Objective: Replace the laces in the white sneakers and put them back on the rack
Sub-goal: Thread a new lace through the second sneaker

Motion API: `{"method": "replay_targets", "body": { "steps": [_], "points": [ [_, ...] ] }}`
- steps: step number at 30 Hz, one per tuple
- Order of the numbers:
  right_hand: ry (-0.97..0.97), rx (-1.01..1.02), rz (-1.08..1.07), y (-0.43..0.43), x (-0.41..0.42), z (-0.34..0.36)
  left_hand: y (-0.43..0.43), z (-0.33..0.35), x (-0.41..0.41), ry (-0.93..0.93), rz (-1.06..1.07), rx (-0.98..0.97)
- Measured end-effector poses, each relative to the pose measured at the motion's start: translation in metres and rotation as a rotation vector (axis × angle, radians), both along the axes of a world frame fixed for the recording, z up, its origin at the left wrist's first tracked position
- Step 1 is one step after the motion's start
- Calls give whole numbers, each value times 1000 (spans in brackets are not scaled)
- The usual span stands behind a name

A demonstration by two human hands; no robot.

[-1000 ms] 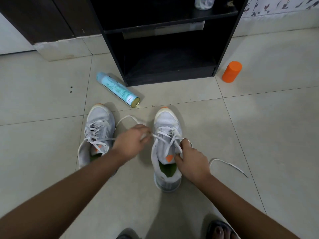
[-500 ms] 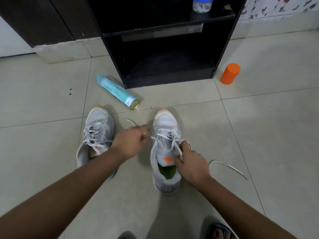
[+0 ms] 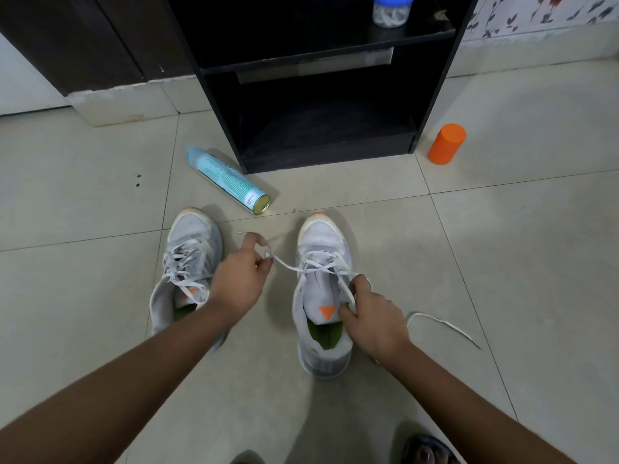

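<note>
Grip of the left hand (image 3: 239, 279): fingers curled, pinching the flat white lace (image 3: 288, 265) near its free end, the strand drawn taut on a slant from the upper eyelets. Grip of the right hand (image 3: 375, 324): thumb and fingers pinch the lace crossings at the collar of the white mesh sneaker on the right (image 3: 323, 236), beside its orange-tabbed tongue. The other lace end trails loose on the floor to the right. This sneaker stands upright between the hands, toe toward the rack, and the second white sneaker (image 3: 194, 229), loosely laced, stands just beside the left forearm. Judgement: the lace is being worked through the eyelets, but whether out or in cannot be told. The pull should follow the line of the eyelet, with the right hand holding the shoe down and the lace kept flat and untwisted. Surface: pale glossy floor tiles (image 3: 502, 246) with dark grout lines. Beyond the toes a light-blue spray can (image 3: 227, 179) lies on its side near the black open-fronted rack (image 3: 328, 159), whose upper shelf carries a clear jar with a blue lid (image 3: 390, 10). An orange cylinder (image 3: 447, 144) stands upright to the rack's right, before a floral-patterned wall (image 3: 552, 11).
</note>
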State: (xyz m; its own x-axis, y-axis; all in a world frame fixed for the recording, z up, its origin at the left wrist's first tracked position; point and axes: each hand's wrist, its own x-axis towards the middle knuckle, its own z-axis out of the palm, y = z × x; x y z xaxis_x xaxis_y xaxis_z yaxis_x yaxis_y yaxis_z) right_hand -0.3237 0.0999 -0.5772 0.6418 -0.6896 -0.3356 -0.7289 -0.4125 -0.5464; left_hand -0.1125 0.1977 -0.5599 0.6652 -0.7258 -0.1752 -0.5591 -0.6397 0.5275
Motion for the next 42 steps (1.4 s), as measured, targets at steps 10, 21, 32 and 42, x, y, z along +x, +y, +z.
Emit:
{"method": "replay_targets", "body": {
  "steps": [10, 21, 32, 42],
  "points": [
    [-660, 929, -669, -15, 25, 8, -17, 6, -53, 999, 512, -261],
    [-679, 917, -903, -30, 21, 6, -20, 3, -56, 1067, 706, -359],
    [-365, 51, -223, -46, 3, 5, -27, 16, -47, 675, 58, -486],
    [-55, -400, 595, -46, 47, 43, -24, 15, -33, -188, -477, -190]
  ]
}}
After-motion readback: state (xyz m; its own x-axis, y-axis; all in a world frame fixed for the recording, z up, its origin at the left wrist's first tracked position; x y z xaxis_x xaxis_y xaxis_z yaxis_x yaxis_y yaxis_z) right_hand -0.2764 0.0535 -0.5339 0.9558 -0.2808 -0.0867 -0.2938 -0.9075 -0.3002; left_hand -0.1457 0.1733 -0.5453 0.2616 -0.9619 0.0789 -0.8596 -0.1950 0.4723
